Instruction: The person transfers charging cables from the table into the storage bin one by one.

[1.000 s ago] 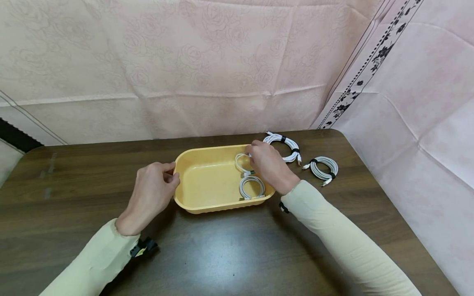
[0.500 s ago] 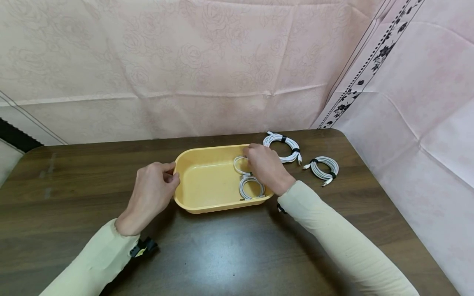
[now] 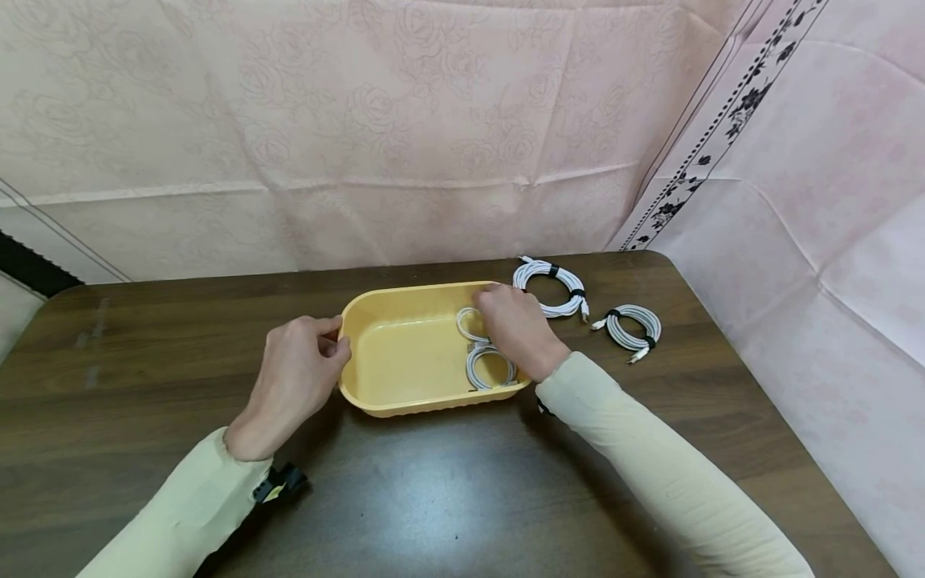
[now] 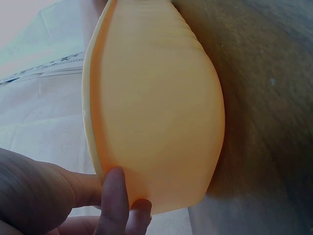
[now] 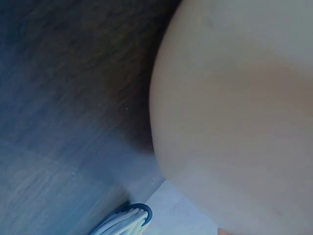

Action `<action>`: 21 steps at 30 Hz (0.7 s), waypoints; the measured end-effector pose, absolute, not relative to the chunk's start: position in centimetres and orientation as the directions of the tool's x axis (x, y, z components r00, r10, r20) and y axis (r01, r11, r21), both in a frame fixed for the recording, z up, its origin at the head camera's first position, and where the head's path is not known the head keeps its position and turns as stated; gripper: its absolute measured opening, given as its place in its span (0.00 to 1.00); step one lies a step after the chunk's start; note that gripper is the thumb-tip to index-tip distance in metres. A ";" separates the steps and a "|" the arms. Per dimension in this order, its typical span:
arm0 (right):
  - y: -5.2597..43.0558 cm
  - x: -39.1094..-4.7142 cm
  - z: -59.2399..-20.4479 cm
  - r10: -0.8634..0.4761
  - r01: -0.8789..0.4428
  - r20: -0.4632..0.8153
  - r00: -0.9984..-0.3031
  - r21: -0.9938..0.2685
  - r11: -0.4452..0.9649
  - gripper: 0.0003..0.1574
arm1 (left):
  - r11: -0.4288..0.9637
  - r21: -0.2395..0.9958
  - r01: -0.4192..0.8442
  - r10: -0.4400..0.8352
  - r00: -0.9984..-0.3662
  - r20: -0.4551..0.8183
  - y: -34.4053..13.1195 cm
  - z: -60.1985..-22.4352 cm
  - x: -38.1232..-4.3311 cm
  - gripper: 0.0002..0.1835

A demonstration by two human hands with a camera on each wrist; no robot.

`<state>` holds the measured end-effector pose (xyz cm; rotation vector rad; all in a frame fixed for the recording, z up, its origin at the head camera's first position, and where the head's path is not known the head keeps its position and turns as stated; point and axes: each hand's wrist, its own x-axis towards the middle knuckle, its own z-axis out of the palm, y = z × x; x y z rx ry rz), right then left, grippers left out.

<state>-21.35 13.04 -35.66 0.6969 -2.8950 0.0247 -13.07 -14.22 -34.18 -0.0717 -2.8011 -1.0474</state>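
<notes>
A yellow plastic tray [image 3: 415, 405] stands on the dark wooden table. My left hand [image 3: 298, 381] pinches its left rim between thumb and fingers; the left wrist view shows fingertips [image 4: 116, 191] against the outer wall. Reaching into the tray's right end, my right hand [image 3: 519, 329] pinches a coiled white cable [image 3: 460, 323] lying by the far wall, its fingertips partly hidden. In front of that coil, near the right front corner, lies a second coiled cable [image 3: 471, 371]. The right wrist view is mostly filled by the tray's outer wall [image 5: 225, 122].
Two more white cable coils with black straps lie right of the tray: a larger coil [image 3: 571, 282] behind the right hand and a smaller coil [image 3: 636, 313] farther right. Patterned cloth [image 3: 405, 160] hangs behind the table [image 3: 181, 321] and along its right side.
My right hand has shifted slightly left and toward me inside the tray, and the cable coil under its fingers has moved a little with it. My left hand has stayed on the rim.
</notes>
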 end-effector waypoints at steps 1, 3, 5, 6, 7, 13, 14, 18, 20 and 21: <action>13.0 -21.3 -35.7 -0.450 -0.452 0.163 -0.878 0.027 0.891 0.13 | 0.755 0.649 0.097 -0.007 -0.988 0.156 -14.2 -34.2 -13.1 0.20; 13.0 -21.3 -35.8 -0.449 -0.450 0.165 -0.878 0.033 0.892 0.13 | 0.755 0.649 0.095 -0.008 -0.988 0.153 -14.2 -34.1 -13.0 0.20; 13.0 -21.3 -35.8 -0.450 -0.450 0.165 -0.878 0.039 0.892 0.13 | 0.757 0.647 0.093 -0.009 -0.988 0.153 -14.2 -34.1 -13.0 0.20; 13.0 -21.3 -35.9 -0.451 -0.451 0.166 -0.877 0.041 0.892 0.14 | 0.758 0.646 0.091 -0.010 -0.988 0.151 -14.2 -34.1 -13.0 0.20; 13.0 -21.3 -35.9 -0.452 -0.451 0.167 -0.876 0.043 0.891 0.14 | 0.758 0.646 0.090 -0.010 -0.989 0.150 -14.2 -34.1 -13.0 0.20; 13.0 -21.4 -36.2 -0.465 -0.462 0.177 -0.867 0.063 0.885 0.15 | 0.755 0.650 0.089 -0.011 -0.989 0.148 -14.1 -34.1 -13.1 0.20; 13.0 -21.3 -36.2 -0.468 -0.464 0.179 -0.865 0.067 0.883 0.15 | 0.754 0.650 0.089 -0.011 -0.989 0.147 -14.1 -34.1 -13.1 0.20; 13.0 -21.3 -36.3 -0.476 -0.468 0.179 -0.861 0.085 0.880 0.15 | 0.753 0.652 0.083 -0.013 -0.990 0.141 -14.1 -34.1 -13.1 0.20; 13.0 -21.3 -36.3 -0.477 -0.468 0.172 -0.862 0.093 0.879 0.15 | 0.754 0.652 0.082 -0.013 -0.990 0.140 -14.1 -34.1 -13.1 0.20; 12.9 -21.3 -36.3 -0.477 -0.467 0.167 -0.863 0.097 0.879 0.15 | 0.754 0.652 0.080 -0.014 -0.990 0.138 -14.1 -34.1 -13.1 0.20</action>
